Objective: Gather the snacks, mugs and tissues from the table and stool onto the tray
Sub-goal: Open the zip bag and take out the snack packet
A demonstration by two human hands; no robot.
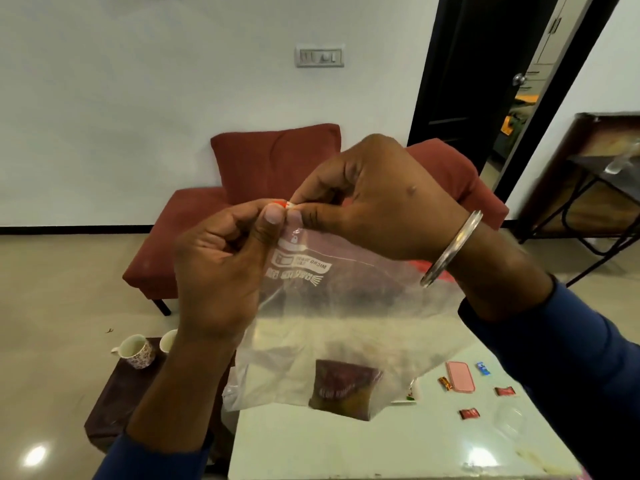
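While both hands work at frame centre, we log: left hand (221, 271) and right hand (377, 199) each pinch top seal of clear zip bag (346, 323), thumbs meeting at orange strip. Bag hangs above counter (346, 445); dark snack packet (343, 389) sits in bag bottom. Wrapped candies (469, 414) and pink case (460, 375) lie on counter at 4 o'clock. We note two mugs (138, 351) on stool (121, 393) at 8 o'clock.
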